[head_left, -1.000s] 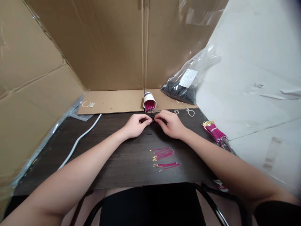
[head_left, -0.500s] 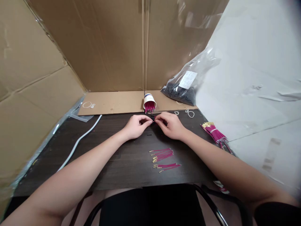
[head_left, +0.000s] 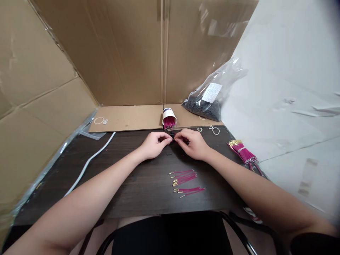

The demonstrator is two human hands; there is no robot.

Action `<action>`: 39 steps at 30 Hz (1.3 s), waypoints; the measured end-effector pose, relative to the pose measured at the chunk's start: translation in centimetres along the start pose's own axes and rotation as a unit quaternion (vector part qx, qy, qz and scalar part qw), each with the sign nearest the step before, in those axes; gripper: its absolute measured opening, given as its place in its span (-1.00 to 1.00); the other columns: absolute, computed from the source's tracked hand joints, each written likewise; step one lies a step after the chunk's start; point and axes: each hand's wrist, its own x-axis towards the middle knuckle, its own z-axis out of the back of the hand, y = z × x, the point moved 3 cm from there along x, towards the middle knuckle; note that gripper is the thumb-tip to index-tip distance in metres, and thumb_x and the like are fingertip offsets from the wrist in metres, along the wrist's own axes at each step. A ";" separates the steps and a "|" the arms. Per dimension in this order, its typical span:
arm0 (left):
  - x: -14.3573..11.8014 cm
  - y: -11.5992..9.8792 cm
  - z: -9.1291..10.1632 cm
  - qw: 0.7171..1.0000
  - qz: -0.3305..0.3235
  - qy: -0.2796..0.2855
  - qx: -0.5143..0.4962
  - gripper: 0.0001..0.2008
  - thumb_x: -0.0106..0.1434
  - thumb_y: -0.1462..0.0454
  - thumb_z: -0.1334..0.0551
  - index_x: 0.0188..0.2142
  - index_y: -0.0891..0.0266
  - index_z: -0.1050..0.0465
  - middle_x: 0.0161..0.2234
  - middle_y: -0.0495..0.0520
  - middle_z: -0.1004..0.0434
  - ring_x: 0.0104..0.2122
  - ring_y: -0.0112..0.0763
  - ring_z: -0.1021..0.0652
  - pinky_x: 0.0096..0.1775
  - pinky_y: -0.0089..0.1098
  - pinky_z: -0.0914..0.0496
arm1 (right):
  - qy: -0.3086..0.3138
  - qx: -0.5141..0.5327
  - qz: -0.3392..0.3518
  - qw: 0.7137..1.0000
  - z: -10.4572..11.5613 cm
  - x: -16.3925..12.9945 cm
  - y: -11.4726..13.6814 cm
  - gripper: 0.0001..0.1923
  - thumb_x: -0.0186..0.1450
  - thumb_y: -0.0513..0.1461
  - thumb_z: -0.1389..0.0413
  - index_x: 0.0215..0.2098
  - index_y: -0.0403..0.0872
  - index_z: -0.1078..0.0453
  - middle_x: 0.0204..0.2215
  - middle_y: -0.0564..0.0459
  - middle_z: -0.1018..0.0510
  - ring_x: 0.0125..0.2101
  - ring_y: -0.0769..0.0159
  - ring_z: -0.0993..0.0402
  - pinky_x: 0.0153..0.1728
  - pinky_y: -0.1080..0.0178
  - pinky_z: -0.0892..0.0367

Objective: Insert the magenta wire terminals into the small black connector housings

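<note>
My left hand (head_left: pixel 153 145) and my right hand (head_left: pixel 193 143) meet fingertip to fingertip over the dark table (head_left: pixel 127 184), both pinched on a small black part (head_left: pixel 172 135) with a magenta wire at it. Just behind them a white paper cup (head_left: pixel 168 118) lies tipped toward me, filled with magenta wires. Two small loose piles of magenta wires with gold tips (head_left: pixel 186 182) lie on the table in front of my hands. A tied bundle of the same wires (head_left: pixel 243 152) rests at the table's right edge.
A clear plastic bag of small black parts (head_left: pixel 205 102) leans at the back right. Rubber bands (head_left: pixel 215 130) lie near it, others (head_left: pixel 101 120) on the cardboard at the back left. A white cable (head_left: pixel 87 163) runs along the left. Cardboard walls enclose the table.
The view has tilted slightly, so everything sits a little lower in the frame. My hands stay together on the small part with only slight finger movement.
</note>
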 end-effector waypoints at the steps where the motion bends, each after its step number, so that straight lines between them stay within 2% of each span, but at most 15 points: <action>1: 0.0 0.0 0.0 1.000 -0.001 -0.001 0.002 -0.66 0.43 0.05 -0.33 -0.12 0.29 -0.71 -0.20 0.13 -0.72 -0.31 -0.32 -0.52 -0.21 -0.27 -0.35 | 0.000 0.000 -0.002 1.000 0.0 0.0 0.0 -0.85 0.59 -0.26 -0.13 -0.11 -0.13 -0.54 -0.27 -0.02 -0.56 -0.31 0.29 -0.43 -0.25 0.22 -0.33; 6: -0.1 0.0 -0.1 1.000 -0.005 -0.009 0.010 -0.66 0.42 0.05 -0.34 -0.12 0.29 -0.72 -0.22 0.12 -0.72 -0.35 -0.35 -0.47 -0.26 -0.30 -0.31 | -0.002 0.001 -0.009 1.000 -0.1 -0.1 0.0 -0.86 0.57 -0.28 -0.15 -0.13 -0.14 -0.54 -0.28 0.01 -0.56 -0.33 0.33 -0.43 -0.26 0.24 -0.32; 14: -0.1 -0.4 -0.2 1.000 -0.009 -0.007 0.009 -0.67 0.42 0.06 -0.33 -0.12 0.28 -0.70 -0.22 0.13 -0.71 -0.32 -0.34 -0.49 -0.24 -0.29 -0.33 | 0.001 0.003 -0.009 1.000 -0.2 -0.1 -0.1 -0.87 0.57 -0.28 -0.15 -0.13 -0.13 -0.53 -0.28 0.00 -0.55 -0.32 0.31 -0.43 -0.26 0.22 -0.32; 19: -0.1 -0.4 0.0 0.999 -0.008 -0.028 -0.024 -0.65 0.36 0.08 -0.37 -0.03 0.30 -0.59 -0.24 0.10 -0.59 -0.30 -0.37 -0.46 -0.23 -0.31 -0.34 | -0.029 -0.027 -0.004 0.999 0.7 0.2 -0.3 -0.87 0.58 -0.25 -0.17 -0.11 -0.11 -0.56 -0.16 -0.09 -0.53 -0.14 0.17 -0.45 -0.08 0.11 -0.37; 21: -0.1 -0.3 0.3 0.999 -0.008 -0.030 -0.023 -0.69 0.33 0.11 -0.38 -0.07 0.29 -0.52 -0.29 0.05 -0.52 -0.34 -0.40 -0.43 -0.25 -0.32 -0.33 | -0.050 -0.047 -0.008 0.998 1.1 0.3 -1.0 -0.88 0.57 -0.24 -0.20 -0.11 -0.10 -0.58 -0.14 -0.10 -0.51 -0.10 0.13 -0.45 -0.01 0.06 -0.36; 25: -0.3 -0.7 0.8 0.996 -0.048 0.044 0.068 -0.80 0.23 0.18 -0.43 -0.28 0.25 -0.52 -0.30 0.06 -0.50 -0.30 -0.36 -0.44 -0.20 -0.29 -0.35 | -0.060 -0.063 -0.016 0.996 1.4 0.1 -2.7 -0.89 0.56 -0.24 -0.25 -0.12 -0.09 -0.62 -0.13 -0.08 -0.51 -0.08 0.13 -0.46 0.01 0.03 -0.34; 29: -0.6 -1.2 1.1 0.982 -0.093 0.126 0.110 -0.76 0.21 0.12 -0.49 -0.25 0.21 -0.62 -0.21 0.10 -0.55 -0.21 -0.28 -0.48 -0.11 -0.24 -0.40 | -0.034 -0.070 -0.019 0.997 1.1 -0.1 -3.7 -0.92 0.54 -0.26 -0.29 -0.12 -0.06 -0.66 -0.12 -0.06 -0.54 -0.09 0.13 -0.47 0.01 0.01 -0.33; 35: -0.5 -0.7 1.0 0.978 -0.068 0.152 0.125 -0.81 0.33 0.12 -0.41 -0.25 0.20 -0.66 -0.16 0.12 -0.54 -0.18 -0.26 -0.50 -0.10 -0.23 -0.39 | -0.012 -0.062 -0.023 0.998 0.8 -0.3 -3.9 -0.95 0.49 -0.29 -0.33 -0.13 -0.06 -0.68 -0.09 -0.06 -0.56 -0.07 0.13 -0.50 0.03 0.02 -0.37; 39: -0.4 -0.7 0.9 0.971 -0.088 0.161 0.153 -0.82 0.39 0.15 -0.37 -0.24 0.22 -0.62 -0.14 0.13 -0.55 -0.13 -0.23 -0.50 -0.07 -0.22 -0.37 | -0.005 -0.073 -0.015 0.997 1.0 -0.2 -3.4 -0.93 0.49 -0.30 -0.30 -0.14 -0.06 -0.66 -0.06 -0.06 -0.56 -0.06 0.12 -0.49 0.05 0.02 -0.36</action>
